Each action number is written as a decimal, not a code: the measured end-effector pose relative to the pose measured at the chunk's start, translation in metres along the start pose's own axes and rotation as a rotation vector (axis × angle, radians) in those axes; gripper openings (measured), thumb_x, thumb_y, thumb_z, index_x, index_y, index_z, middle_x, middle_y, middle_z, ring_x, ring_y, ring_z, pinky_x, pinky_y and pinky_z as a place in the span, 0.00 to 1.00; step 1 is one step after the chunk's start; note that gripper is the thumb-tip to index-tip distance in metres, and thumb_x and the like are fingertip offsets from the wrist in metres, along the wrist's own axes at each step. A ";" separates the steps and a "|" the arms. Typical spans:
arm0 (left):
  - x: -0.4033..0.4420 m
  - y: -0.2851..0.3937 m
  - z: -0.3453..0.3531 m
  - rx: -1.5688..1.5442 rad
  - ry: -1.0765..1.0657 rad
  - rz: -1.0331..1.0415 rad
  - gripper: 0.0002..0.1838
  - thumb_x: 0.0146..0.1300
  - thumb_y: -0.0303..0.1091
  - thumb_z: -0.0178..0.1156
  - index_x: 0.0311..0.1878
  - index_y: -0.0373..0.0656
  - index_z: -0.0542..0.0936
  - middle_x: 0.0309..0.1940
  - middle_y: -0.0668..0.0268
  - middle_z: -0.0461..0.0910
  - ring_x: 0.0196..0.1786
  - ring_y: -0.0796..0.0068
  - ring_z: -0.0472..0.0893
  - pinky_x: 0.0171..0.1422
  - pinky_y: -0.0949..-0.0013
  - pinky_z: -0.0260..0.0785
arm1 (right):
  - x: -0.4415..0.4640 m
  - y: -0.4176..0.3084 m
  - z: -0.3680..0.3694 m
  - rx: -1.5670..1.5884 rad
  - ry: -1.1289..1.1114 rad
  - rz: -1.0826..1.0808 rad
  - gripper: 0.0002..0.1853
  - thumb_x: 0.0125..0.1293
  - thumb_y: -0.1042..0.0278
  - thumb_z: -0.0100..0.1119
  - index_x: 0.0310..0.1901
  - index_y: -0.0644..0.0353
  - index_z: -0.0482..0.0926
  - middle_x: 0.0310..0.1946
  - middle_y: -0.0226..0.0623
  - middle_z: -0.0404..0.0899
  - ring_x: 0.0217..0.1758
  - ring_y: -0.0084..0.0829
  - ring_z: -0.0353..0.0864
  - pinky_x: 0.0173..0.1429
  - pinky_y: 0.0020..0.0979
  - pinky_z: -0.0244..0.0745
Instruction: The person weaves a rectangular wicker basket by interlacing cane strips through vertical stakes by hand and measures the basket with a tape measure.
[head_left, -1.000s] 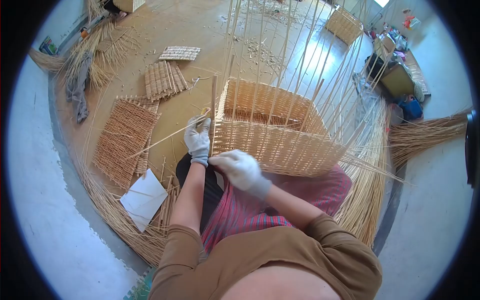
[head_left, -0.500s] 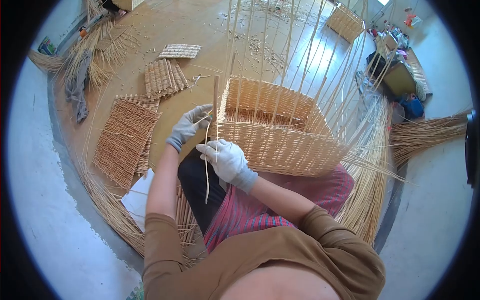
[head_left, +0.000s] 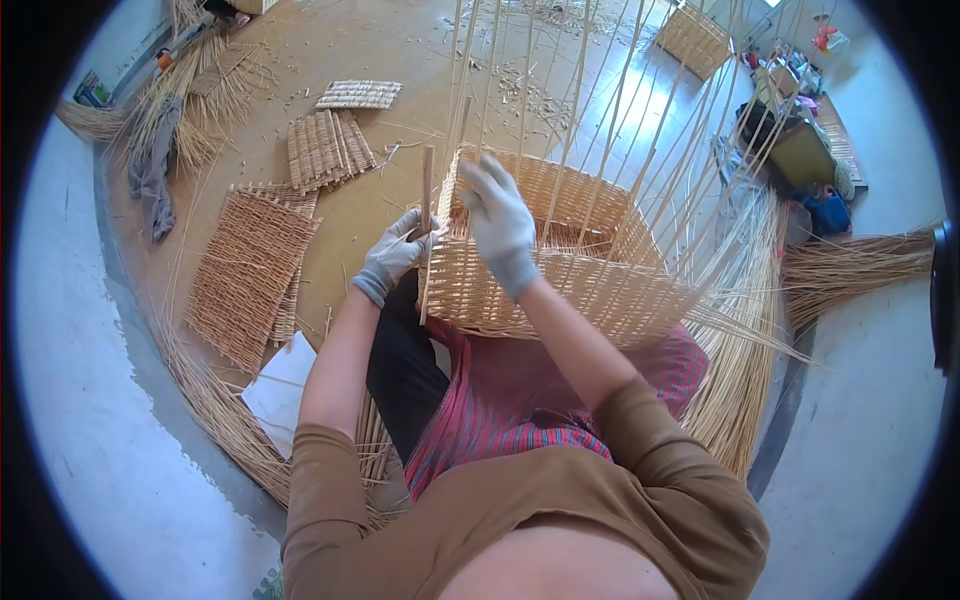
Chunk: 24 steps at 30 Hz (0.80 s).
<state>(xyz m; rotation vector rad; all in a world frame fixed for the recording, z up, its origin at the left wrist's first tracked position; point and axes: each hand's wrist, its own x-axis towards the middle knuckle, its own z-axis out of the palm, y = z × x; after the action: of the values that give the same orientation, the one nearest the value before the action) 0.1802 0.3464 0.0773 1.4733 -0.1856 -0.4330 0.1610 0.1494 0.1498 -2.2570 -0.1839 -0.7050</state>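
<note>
A rectangular wicker basket (head_left: 560, 300) rests on my lap, with long thin upright stakes (head_left: 575, 100) rising from its sides. At its near left corner stands a thicker brown corner stick (head_left: 427, 185). My left hand (head_left: 395, 255), in a pale glove with a grey cuff, is closed round the lower part of this stick, against the basket's edge. My right hand (head_left: 502, 225), also gloved, is raised over the near left part of the basket among the stakes. Its fingers are stretched upward, slightly blurred, and I see nothing held in them.
Woven panels (head_left: 250, 275) lie on the floor to the left, with smaller ones (head_left: 328, 150) beyond. A long bundle of canes (head_left: 745, 370) lies on the right. Another woven basket (head_left: 693, 42) stands at the back. A blue container (head_left: 826, 212) sits among clutter at right.
My right hand has let go of the thin strand outside the corner and risen over the basket. My left hand has moved slightly right and down onto the corner stick.
</note>
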 end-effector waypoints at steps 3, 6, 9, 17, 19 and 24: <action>0.006 -0.012 -0.002 -0.104 0.062 -0.091 0.19 0.65 0.32 0.73 0.57 0.43 0.80 0.47 0.71 0.84 0.49 0.79 0.82 0.54 0.74 0.76 | 0.032 -0.018 0.000 -0.041 -0.034 0.151 0.33 0.71 0.79 0.59 0.75 0.45 0.68 0.59 0.46 0.84 0.65 0.40 0.82 0.62 0.38 0.79; 0.016 -0.039 0.002 -0.136 0.137 -0.027 0.17 0.63 0.30 0.73 0.53 0.44 0.81 0.44 0.72 0.83 0.44 0.79 0.81 0.50 0.74 0.76 | -0.007 -0.011 -0.044 0.254 -0.101 0.404 0.29 0.72 0.78 0.58 0.73 0.50 0.71 0.57 0.44 0.85 0.58 0.33 0.85 0.60 0.33 0.80; 0.025 -0.062 0.009 -0.204 0.165 0.088 0.15 0.62 0.27 0.71 0.50 0.45 0.80 0.41 0.72 0.82 0.42 0.79 0.81 0.47 0.73 0.76 | -0.118 0.058 -0.056 0.376 -0.105 0.454 0.22 0.75 0.80 0.52 0.68 0.57 0.78 0.53 0.41 0.86 0.51 0.29 0.85 0.56 0.30 0.80; 0.008 -0.037 0.020 -0.192 0.134 0.031 0.19 0.62 0.32 0.73 0.54 0.46 0.78 0.44 0.73 0.77 0.45 0.82 0.74 0.54 0.74 0.69 | -0.012 -0.023 -0.024 -0.086 -0.365 0.473 0.30 0.77 0.58 0.53 0.75 0.62 0.64 0.49 0.53 0.86 0.50 0.51 0.88 0.54 0.45 0.82; 0.005 -0.033 0.021 -0.208 0.123 0.021 0.19 0.62 0.32 0.73 0.54 0.46 0.79 0.43 0.74 0.77 0.45 0.82 0.74 0.53 0.75 0.69 | -0.001 -0.005 -0.003 -0.199 -0.371 0.494 0.30 0.77 0.54 0.52 0.73 0.63 0.65 0.47 0.56 0.86 0.50 0.55 0.86 0.55 0.49 0.81; 0.003 -0.025 0.020 -0.105 0.170 0.010 0.16 0.62 0.29 0.73 0.51 0.47 0.80 0.36 0.73 0.79 0.39 0.81 0.78 0.44 0.74 0.76 | 0.009 0.034 0.022 -0.261 -0.443 0.467 0.25 0.77 0.55 0.51 0.67 0.64 0.72 0.42 0.61 0.85 0.48 0.60 0.85 0.53 0.54 0.79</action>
<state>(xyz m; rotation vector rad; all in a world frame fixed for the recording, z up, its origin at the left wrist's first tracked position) 0.1714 0.3258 0.0540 1.3972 -0.0344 -0.3035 0.1895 0.1402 0.1211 -2.5471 0.2342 0.0248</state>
